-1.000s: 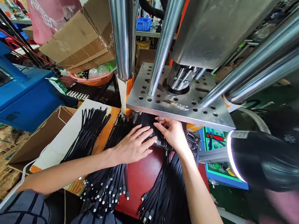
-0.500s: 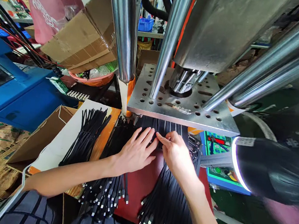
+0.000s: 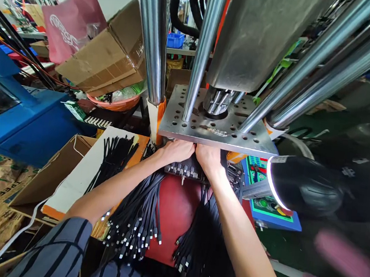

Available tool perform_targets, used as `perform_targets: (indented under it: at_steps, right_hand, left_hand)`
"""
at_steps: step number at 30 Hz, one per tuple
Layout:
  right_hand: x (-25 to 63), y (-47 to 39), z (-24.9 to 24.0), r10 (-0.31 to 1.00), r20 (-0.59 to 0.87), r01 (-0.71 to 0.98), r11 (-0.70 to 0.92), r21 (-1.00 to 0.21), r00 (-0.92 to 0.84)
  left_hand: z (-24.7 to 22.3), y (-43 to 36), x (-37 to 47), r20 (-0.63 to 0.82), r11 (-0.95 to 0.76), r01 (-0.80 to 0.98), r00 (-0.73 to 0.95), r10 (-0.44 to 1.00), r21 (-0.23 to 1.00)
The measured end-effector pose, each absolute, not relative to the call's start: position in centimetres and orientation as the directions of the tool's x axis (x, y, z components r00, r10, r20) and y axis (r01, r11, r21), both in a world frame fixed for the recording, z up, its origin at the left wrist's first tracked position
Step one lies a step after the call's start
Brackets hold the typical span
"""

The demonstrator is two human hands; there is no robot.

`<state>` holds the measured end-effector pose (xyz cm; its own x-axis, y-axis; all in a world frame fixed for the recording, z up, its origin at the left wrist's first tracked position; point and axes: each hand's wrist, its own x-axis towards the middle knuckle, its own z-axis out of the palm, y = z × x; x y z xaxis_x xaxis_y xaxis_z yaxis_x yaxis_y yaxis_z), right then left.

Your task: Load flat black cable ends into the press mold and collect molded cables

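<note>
A black fixture block (image 3: pixel 185 172) with a row of small metal pieces along its front lies under the steel press plate (image 3: pixel 185 135). My left hand (image 3: pixel 177 151) is on the fixture's left part, its fingers curled and partly hidden by the plate's edge. Beside it, almost touching, my right hand (image 3: pixel 208 157) is also closed on the fixture's right part. What the fingers grip cannot be made out. Black cables (image 3: pixel 140 211) with shiny plugs hang left of the red surface (image 3: pixel 177 215), and a second bunch of black cables (image 3: pixel 209 242) hangs beneath my right forearm.
Steel columns (image 3: pixel 198 60) rise around the plate, on which a small knife-like tool (image 3: pixel 214 130) lies. A black lamp (image 3: pixel 302 184) with a lit ring stands at right by a green control panel (image 3: pixel 265 204). More cables (image 3: pixel 115 155) lie on a white board (image 3: pixel 84 167) at left.
Both hands have moved forward to the plate's front edge, and their fingers are now curled. The fixture's front row of metal pieces has come into sight. The camera view has shifted slightly.
</note>
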<state>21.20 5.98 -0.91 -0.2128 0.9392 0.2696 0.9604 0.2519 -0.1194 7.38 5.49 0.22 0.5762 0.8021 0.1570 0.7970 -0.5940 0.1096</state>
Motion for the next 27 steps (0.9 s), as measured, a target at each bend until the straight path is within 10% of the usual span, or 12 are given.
perform_targets:
  at_steps: [8,15,21,27]
  right_hand:
    - [22.9,-9.4,-2.2,0.925,0.372,0.964,0.163,-0.209,-0.076]
    - [22.9,-22.8,-8.7,0.987,0.077,0.981,-0.127,-0.147,0.140]
    - [24.2,-22.4,-8.2,0.971,0.058,0.786,-0.153,-0.600,0.234]
    - [23.1,-24.5,-4.2,0.990,-0.129,0.294,-0.140,-0.946,0.057]
  left_hand:
    - [0.2,-4.8,2.2,0.330,-0.468,0.858,0.387,0.861,0.214]
    - [-4.3,-12.3,-4.1,-0.152,-0.144,0.954,0.188,0.970,0.262]
    - [-2.8,-11.0,-4.5,-0.214,-0.035,0.784,0.212,0.954,0.620]
    - [-1.2,-13.6,-3.0,-0.461,0.442,0.156,0.461,0.758,0.883]
